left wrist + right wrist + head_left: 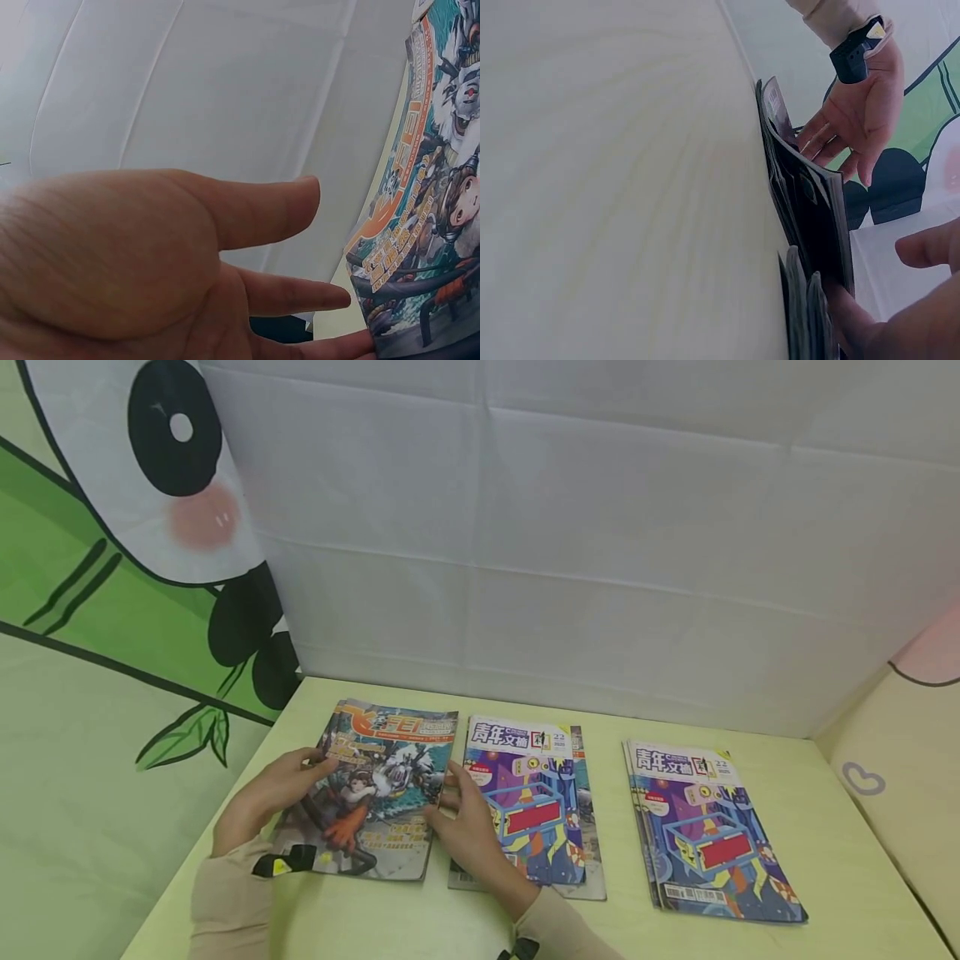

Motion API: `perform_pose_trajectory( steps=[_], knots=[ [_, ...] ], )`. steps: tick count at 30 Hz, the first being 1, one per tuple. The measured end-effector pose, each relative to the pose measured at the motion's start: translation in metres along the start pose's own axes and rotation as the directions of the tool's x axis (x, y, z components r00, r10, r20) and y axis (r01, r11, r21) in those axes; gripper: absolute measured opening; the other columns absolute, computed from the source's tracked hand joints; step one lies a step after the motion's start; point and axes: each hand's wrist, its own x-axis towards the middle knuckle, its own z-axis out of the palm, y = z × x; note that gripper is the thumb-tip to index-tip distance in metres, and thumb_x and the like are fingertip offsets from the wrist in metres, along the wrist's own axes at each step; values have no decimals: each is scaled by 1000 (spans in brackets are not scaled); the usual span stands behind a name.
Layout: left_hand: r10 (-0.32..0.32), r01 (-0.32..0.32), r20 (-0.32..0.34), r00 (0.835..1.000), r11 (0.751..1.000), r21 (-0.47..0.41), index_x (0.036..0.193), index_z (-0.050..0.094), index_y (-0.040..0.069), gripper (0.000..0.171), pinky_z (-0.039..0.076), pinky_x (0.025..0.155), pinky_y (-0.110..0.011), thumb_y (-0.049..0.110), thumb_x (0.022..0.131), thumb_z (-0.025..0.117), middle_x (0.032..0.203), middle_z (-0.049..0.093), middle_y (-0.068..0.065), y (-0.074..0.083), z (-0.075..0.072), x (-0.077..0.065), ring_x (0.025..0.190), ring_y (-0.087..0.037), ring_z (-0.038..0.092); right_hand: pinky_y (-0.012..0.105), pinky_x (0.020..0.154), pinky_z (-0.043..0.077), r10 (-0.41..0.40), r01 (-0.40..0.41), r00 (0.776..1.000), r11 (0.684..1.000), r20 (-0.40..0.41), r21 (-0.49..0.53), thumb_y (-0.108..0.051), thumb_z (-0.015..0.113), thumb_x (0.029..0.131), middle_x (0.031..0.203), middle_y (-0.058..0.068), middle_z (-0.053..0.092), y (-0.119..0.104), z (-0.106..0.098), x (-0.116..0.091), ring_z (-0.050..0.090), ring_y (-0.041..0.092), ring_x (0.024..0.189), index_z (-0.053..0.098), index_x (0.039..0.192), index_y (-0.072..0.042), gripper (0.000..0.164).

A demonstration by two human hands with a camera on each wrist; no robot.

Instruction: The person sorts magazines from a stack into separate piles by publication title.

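A stack of magazines [397, 793] with an orange-titled, armoured-figure cover lies at the left of the table. Along its left edge my left hand [270, 789] has its fingers at the side; in the left wrist view the thumb is extended above the pages and a lower finger reaches the magazine's edge [409, 300]. My right hand [471, 827] is at the stack's right edge, between it and the middle magazines [525, 739], and covers part of them. In the right wrist view its thumb [926, 246] is raised off the covers, and its other fingers are partly hidden.
The middle pile has a purple cover on top and another magazine sticking out at its right. Another purple-covered stack [712, 835] lies at the right of the pale yellow table [360, 918]. A white cloth wall [600, 568] stands behind, with a printed panel [112, 568] at left.
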Motion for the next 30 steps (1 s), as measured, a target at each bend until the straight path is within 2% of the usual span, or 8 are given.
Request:
perform_pose_trajectory(
  steps=[6, 12, 16, 30],
  knots=[
    [-7, 7, -12, 1000, 1000, 18, 162, 23, -22, 77, 38, 120, -77, 40, 121, 44, 164, 26, -50, 1, 0, -2, 151, -68, 32, 60, 119, 51, 10, -14, 998, 997, 59, 72, -7, 71, 107, 164, 28, 46, 1, -2, 0, 50, 50, 150, 29, 173, 0, 79],
    [-12, 13, -20, 1000, 1000, 27, 163, 21, -22, 80, 37, 121, -77, 41, 121, 44, 165, 25, -50, 3, 0, -3, 152, -68, 30, 64, 124, 44, 21, -28, 996, 997, 88, 78, -9, 70, 108, 170, 29, 41, 3, -4, 0, 44, 50, 156, 26, 175, -3, 80],
    [-28, 28, -22, 999, 999, 31, 163, 20, -22, 81, 37, 121, -77, 43, 120, 44, 164, 26, -50, 4, 0, -4, 152, -68, 31, 64, 124, 42, 24, -31, 995, 997, 96, 74, -9, 69, 108, 171, 31, 39, 2, -4, -1, 43, 51, 156, 25, 175, -2, 80],
    [-18, 20, -42, 999, 998, 62, 162, 22, -23, 82, 41, 118, -77, 44, 120, 44, 161, 32, -51, 8, 1, -8, 149, -68, 37, 60, 125, 43, 16, -22, 995, 998, 103, 59, -8, 71, 106, 173, 31, 36, 1, -6, -5, 41, 51, 157, 27, 173, 1, 81]
  ],
)
